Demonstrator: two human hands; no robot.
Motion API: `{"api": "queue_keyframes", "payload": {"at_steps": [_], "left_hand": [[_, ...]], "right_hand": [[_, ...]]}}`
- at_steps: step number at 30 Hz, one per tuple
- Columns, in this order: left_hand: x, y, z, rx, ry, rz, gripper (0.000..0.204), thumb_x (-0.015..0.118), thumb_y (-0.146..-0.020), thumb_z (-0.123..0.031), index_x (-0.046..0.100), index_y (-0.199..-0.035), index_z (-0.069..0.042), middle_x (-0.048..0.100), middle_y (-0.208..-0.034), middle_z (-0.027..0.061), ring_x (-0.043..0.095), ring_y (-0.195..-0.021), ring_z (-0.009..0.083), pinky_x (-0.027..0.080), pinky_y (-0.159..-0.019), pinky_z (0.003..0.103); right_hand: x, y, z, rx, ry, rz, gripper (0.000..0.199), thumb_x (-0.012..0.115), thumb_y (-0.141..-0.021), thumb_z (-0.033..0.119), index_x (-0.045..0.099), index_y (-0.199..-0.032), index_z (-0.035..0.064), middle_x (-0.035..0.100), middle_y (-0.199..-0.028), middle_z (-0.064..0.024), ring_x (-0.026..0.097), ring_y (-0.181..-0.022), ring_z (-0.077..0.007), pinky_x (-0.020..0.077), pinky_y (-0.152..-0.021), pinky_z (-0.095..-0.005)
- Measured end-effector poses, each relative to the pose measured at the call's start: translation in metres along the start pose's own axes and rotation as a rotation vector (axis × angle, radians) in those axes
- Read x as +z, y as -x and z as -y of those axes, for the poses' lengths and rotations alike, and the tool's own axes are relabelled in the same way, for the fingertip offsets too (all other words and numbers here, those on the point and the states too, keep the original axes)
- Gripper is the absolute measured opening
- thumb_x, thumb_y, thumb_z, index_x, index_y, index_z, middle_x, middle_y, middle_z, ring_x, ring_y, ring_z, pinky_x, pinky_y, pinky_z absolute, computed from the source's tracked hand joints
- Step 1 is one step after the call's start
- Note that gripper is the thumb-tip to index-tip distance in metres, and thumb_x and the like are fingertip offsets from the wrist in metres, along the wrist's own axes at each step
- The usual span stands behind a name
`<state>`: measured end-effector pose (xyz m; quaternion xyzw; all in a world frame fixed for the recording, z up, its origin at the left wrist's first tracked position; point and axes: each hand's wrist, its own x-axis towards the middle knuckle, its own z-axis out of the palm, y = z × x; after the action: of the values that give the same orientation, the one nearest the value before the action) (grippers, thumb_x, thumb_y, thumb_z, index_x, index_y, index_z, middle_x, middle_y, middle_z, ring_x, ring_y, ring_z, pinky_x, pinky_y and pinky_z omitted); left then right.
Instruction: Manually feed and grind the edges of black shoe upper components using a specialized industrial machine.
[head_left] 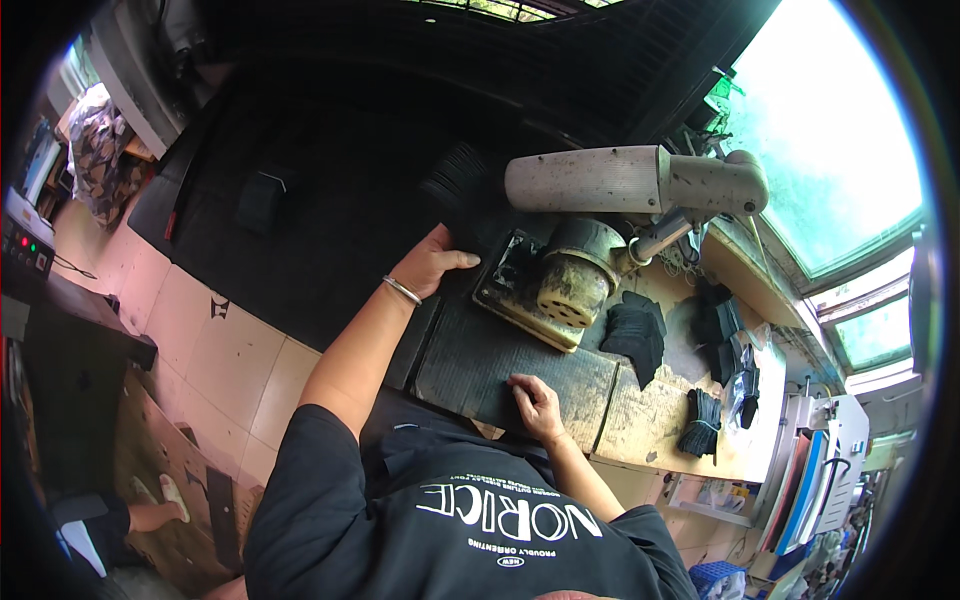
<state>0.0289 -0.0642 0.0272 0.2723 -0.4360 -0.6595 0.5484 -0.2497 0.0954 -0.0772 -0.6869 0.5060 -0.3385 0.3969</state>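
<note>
My left hand [435, 264], with a bracelet at the wrist, reaches over the black work surface. Its fingers close on a fanned stack of black flat pieces [455, 180], and its thumb sticks out toward the machine. Against the black background, the stack's lower end is hard to make out. The machine [575, 275], with a worn round head on a flat base, stands just right of this hand. My right hand [538, 408] rests at the near edge of the dark board [470, 375], fingers loosely bent and slightly apart, with nothing seen in them.
A thick pale arm [590, 180] juts over the machine. Right of it lie a pile of black pieces [634, 330], a tied black bundle [702, 422] and more black stacks [718, 320]. Another black stack [262, 200] sits far left. A bright window [850, 130] is at right.
</note>
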Motion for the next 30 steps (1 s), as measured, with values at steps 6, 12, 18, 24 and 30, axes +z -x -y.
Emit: {"api": "queue_keyframes", "payload": {"at_steps": [6, 12, 18, 24, 30], "left_hand": [[-0.013, -0.009, -0.005, -0.016, 0.006, -0.015, 0.053, 0.067, -0.073, 0.003, 0.054, -0.124, -0.003, 0.061, -0.119, 0.0055, 0.057, -0.11, 0.0175, 0.042, -0.099, 0.031], [-0.006, -0.006, -0.006, -0.049, -0.002, -0.009, 0.051, 0.067, -0.072, 0.003, 0.056, -0.122, -0.003, 0.062, -0.117, 0.0056, 0.058, -0.107, 0.017, 0.043, -0.096, 0.03], [-0.011, -0.002, 0.001, -0.103, -0.013, 0.042, 0.052, 0.067, -0.073, 0.003, 0.056, -0.123, -0.003, 0.063, -0.117, 0.0047, 0.058, -0.106, 0.016, 0.044, -0.095, 0.029], [-0.011, 0.001, 0.005, -0.147, -0.023, 0.117, 0.055, 0.065, -0.073, 0.004, 0.055, -0.126, -0.003, 0.061, -0.121, 0.0042, 0.057, -0.11, 0.0163, 0.042, -0.098, 0.03], [-0.01, 0.006, 0.011, -0.15, -0.008, 0.172, 0.057, 0.065, -0.072, 0.003, 0.054, -0.128, -0.002, 0.06, -0.124, 0.0051, 0.055, -0.114, 0.0171, 0.039, -0.101, 0.03]], "right_hand": [[0.0, 0.0, 0.0, 0.009, -0.01, 0.007, 0.016, 0.056, -0.092, 0.003, 0.063, -0.106, -0.0017, 0.067, -0.096, -0.0109, 0.065, -0.09, -0.0165, 0.0499, -0.081, -0.0268], [0.002, -0.002, 0.001, -0.002, -0.021, -0.027, 0.015, 0.059, -0.089, 0.004, 0.065, -0.102, 0.0013, 0.067, -0.093, -0.013, 0.066, -0.087, -0.026, 0.0511, -0.077, -0.0307], [0.002, -0.002, 0.001, -0.009, -0.021, -0.027, 0.015, 0.059, -0.089, 0.004, 0.065, -0.102, 0.0013, 0.067, -0.093, -0.0128, 0.066, -0.086, -0.0251, 0.0512, -0.077, -0.0305], [0.002, -0.002, 0.002, -0.001, -0.024, -0.026, 0.015, 0.059, -0.088, 0.004, 0.065, -0.102, 0.0015, 0.067, -0.093, -0.0125, 0.067, -0.086, -0.0245, 0.0515, -0.077, -0.03], [0.002, -0.001, 0.001, 0.005, -0.025, -0.025, 0.016, 0.059, -0.089, 0.004, 0.065, -0.103, 0.0018, 0.068, -0.093, -0.0124, 0.067, -0.087, -0.0247, 0.0517, -0.078, -0.0304]]}}
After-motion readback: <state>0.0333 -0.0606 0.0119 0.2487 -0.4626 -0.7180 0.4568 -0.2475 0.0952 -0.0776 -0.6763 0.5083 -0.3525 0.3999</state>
